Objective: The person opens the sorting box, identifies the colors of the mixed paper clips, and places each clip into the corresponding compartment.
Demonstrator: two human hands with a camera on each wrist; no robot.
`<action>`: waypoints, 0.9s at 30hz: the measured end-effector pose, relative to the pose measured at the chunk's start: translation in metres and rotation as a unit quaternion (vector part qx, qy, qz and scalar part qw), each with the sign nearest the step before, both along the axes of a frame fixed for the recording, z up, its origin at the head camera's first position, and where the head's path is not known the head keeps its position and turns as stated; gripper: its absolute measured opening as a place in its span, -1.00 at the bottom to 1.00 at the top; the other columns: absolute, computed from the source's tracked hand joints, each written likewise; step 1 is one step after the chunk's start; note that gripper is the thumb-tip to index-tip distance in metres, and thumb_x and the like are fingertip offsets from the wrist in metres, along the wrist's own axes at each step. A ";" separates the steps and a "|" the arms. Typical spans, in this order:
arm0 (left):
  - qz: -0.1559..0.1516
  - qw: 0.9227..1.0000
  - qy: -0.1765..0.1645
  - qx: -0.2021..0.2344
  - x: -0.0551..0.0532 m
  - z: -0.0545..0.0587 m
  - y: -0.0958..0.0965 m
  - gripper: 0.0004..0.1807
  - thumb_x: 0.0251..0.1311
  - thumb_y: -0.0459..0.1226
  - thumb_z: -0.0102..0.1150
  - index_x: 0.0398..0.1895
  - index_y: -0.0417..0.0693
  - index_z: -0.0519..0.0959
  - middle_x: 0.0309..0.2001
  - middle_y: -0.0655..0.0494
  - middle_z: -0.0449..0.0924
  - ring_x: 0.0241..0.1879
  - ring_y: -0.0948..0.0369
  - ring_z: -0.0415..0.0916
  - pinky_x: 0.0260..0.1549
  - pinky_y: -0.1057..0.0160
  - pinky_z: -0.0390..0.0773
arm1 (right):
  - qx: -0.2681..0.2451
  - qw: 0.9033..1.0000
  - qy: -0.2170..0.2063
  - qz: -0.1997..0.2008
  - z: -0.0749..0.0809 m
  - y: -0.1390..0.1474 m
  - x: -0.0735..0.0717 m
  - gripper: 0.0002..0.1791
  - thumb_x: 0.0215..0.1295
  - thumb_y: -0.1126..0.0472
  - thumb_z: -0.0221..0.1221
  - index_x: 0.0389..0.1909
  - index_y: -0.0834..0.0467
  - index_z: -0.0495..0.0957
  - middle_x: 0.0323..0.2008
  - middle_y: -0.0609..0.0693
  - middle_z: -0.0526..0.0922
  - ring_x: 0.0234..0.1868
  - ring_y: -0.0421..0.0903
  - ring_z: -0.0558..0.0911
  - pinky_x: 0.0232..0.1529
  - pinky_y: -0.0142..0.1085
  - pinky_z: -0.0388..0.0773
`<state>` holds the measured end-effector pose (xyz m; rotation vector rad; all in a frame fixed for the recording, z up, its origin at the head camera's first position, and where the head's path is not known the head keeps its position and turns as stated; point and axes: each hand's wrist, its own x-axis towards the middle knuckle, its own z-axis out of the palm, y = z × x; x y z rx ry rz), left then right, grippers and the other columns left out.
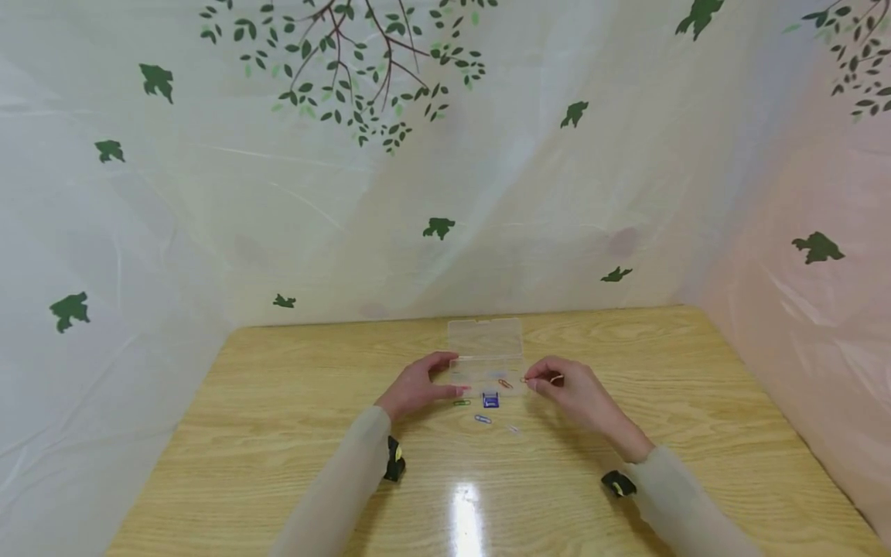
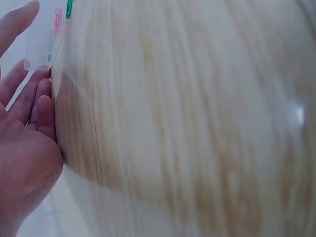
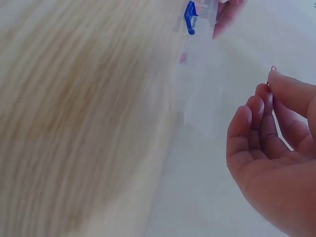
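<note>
A clear plastic box (image 1: 485, 338) lies with its lid opened back on the table. My left hand (image 1: 420, 384) grips its left end, thumb at the front and fingers behind. My right hand (image 1: 567, 387) pinches a small reddish paper clip (image 3: 273, 68) between thumb and fingertips, just off the box's right end. Inside the box lies a red paper clip (image 1: 505, 384); a pink paper clip (image 2: 58, 22) shows near my left hand. A blue latch-like piece (image 1: 490, 400) sits at the box front. Before it lie a green paper clip (image 1: 462, 402), a blue paper clip (image 1: 483, 419) and a pale paper clip (image 1: 513, 429).
The wood-grain table (image 1: 292, 441) meets a pale sheet (image 1: 334, 232) printed with leaves and birds at the back and sides. Black wrist devices sit on both forearms. A light reflection shows on the table front.
</note>
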<state>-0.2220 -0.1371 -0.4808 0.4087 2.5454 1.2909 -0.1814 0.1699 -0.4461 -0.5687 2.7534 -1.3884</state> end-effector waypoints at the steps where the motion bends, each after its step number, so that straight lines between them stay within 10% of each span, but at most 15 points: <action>1: 0.000 1.000 0.000 0.000 0.000 0.000 0.000 -0.22 0.22 -0.04 0.49 0.49 0.10 0.42 0.44 0.06 0.44 0.45 0.05 0.33 0.45 -0.05 0.25 | -0.002 1.000 0.005 -0.001 0.000 -0.001 -0.001 -0.96 0.44 0.31 0.28 -0.18 0.14 0.69 -0.22 -0.07 0.75 -0.23 -0.15 0.65 -0.21 -0.34 0.64; 27: -0.003 1.000 0.000 0.005 0.001 -0.001 -0.001 -0.22 0.21 -0.03 0.50 0.48 0.09 0.43 0.43 0.04 0.45 0.44 0.05 0.35 0.45 -0.04 0.26 | -0.004 1.000 0.019 -0.009 -0.007 -0.018 -0.020 -0.93 0.45 0.30 0.27 -0.14 0.17 0.70 -0.24 -0.05 0.73 -0.24 -0.11 0.62 -0.32 -0.34 0.57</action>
